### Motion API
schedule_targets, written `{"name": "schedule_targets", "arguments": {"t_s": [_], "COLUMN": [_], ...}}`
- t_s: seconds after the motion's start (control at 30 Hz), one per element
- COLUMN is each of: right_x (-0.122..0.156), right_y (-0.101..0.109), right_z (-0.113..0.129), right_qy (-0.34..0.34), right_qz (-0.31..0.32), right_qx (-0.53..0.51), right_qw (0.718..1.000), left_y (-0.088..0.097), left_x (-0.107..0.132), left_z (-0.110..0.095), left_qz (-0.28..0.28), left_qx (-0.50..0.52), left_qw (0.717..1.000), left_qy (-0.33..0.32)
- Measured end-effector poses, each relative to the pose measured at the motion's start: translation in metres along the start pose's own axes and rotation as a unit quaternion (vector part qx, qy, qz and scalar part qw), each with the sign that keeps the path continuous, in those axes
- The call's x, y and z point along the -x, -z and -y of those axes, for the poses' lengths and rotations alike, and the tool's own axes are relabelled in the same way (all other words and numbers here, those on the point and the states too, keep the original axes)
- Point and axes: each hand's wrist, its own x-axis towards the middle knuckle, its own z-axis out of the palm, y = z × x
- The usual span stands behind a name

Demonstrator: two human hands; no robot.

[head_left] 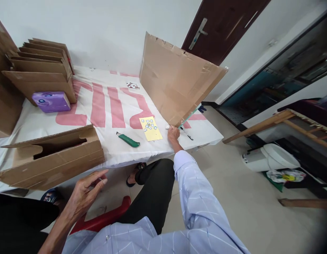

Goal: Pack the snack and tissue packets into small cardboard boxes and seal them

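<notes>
My right hand (174,134) rests on the table by the lower corner of a big upright cardboard sheet (176,77). Its fingers are drawn together beside a small shiny whitish object (167,127), too small to name. Just right of that hand lies a thin black pen-like stick (187,134). My left hand (86,190) hangs in front of the table edge, holding nothing, fingers stretched out, near a long cardboard box (55,158). Between the hands are a green box cutter (128,139) and a yellow card (150,129) bearing several small blue-outlined pieces.
Folded cardboard boxes (44,67) stand at the back left behind a purple packet (51,102). A small patterned card (133,85) lies farther back on the white cloth (105,141). A red stool (105,215) is below me; a white bucket (274,157) stands at right.
</notes>
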Motion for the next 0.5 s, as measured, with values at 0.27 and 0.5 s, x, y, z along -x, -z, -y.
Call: {"name": "schedule_targets", "arguments": {"t_s": [0.27, 0.5], "right_x": [0.008, 0.0], "right_y": [0.011, 0.018], "right_z": [-0.006, -0.005], "right_qy": [0.01, -0.014], "right_qz": [0.012, 0.006], "right_qx": [0.003, -0.008], "right_qw": [1.0, 1.0], "left_y": [0.003, 0.009], "left_x": [-0.003, 0.009], "left_z": [-0.01, -0.013], "left_qz": [0.0, -0.028], "left_qx": [0.017, 0.012], "left_qw": [1.0, 0.999], "left_qy": [-0.014, -0.021]}}
